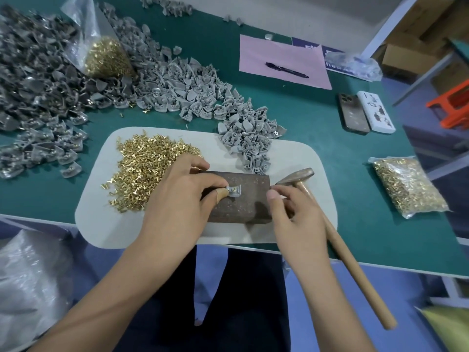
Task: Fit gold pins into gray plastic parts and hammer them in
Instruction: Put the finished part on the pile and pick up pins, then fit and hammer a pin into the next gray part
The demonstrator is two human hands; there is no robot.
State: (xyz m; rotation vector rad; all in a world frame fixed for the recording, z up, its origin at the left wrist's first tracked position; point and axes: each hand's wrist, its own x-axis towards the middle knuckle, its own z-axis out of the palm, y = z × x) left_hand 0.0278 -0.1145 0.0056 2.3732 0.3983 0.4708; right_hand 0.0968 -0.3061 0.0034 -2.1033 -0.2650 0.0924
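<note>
A small gray plastic part [234, 192] with a gold pin in it rests on a brown block [243, 199]. My left hand [182, 191] pinches this part between a taped thumb and a forefinger. My right hand [291, 209] sits at the block's right end with its fingers curled, right against the handle of a hammer [342, 250]. The hammer's metal head lies on the white mat [96, 199]; I cannot see whether the hand grips the handle. Loose gold pins [147, 168] are heaped on the mat's left, and gray parts [248, 141] at its far right.
Large piles of gray parts [45, 85] cover the green table's left and back, with an opened bag of pins [106, 57] among them. A sealed bag of pins [406, 186], two phones [365, 114] and a pink sheet with a pen [286, 69] lie to the right.
</note>
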